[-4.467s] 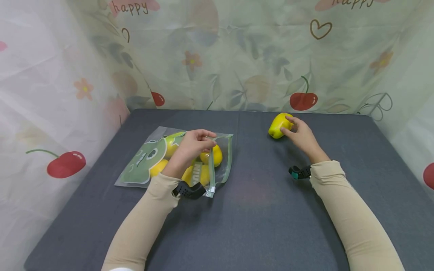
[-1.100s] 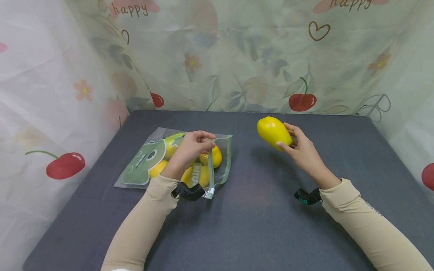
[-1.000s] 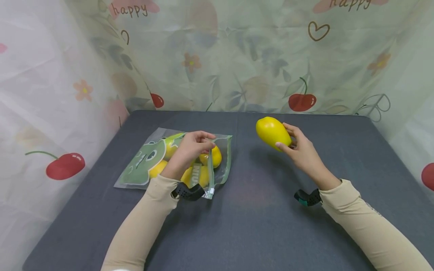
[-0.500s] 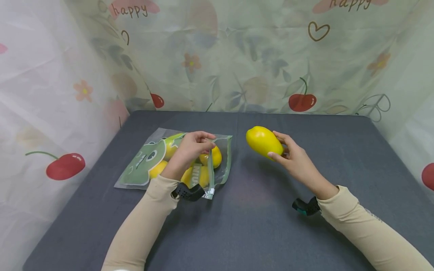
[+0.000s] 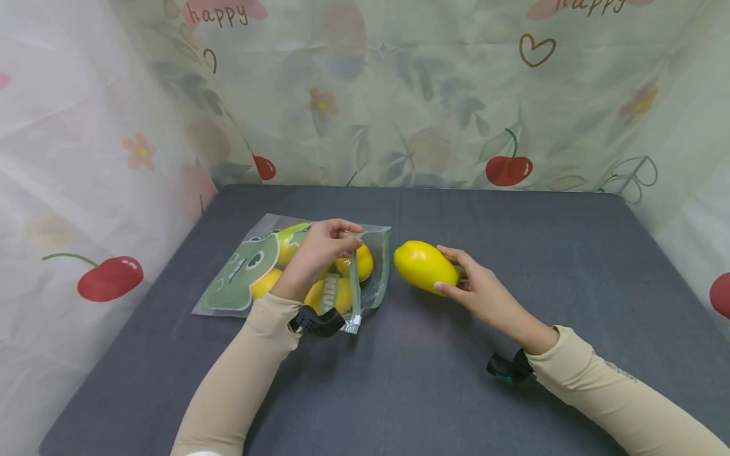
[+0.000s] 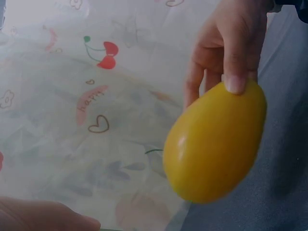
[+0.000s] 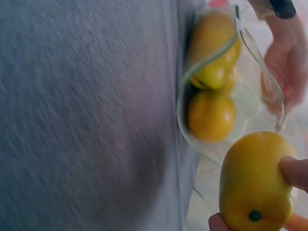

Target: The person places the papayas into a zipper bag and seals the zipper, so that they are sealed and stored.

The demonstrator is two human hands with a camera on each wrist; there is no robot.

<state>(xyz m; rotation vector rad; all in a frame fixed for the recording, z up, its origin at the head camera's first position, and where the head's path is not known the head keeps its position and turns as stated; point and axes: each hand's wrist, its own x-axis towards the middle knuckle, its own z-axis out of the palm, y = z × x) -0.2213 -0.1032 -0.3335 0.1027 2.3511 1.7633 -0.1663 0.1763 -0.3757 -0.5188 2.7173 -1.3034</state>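
In the head view, my right hand [image 5: 487,294] grips a smooth yellow mango [image 5: 422,265] by one end, above the table. The mango is just right of a clear zip bag [image 5: 228,282] with a green cartoon print, which lies on its side. My left hand [image 5: 322,250] pinches the upper layer of the bag near its mouth. Several yellow fruits [image 5: 344,294] are inside, partly hidden by the print and my left hand. The right wrist view shows the bag's mouth rim [image 7: 180,103] standing apart, with the mango [image 7: 257,178] before it, its small green stem spot visible.
The dark grey table [image 5: 428,392] extends around the bag. A pale curtain [image 5: 393,95] with cherries and flowers hangs behind it and at both sides. A zip slider [image 5: 352,326] sits at the bag's near corner. Each wrist wears a black camera band [image 5: 319,322].
The right hand took hold of the mango at the back right, lifted it and brought it left and nearer, beside the bag's mouth. My left hand has stayed in place on the bag.
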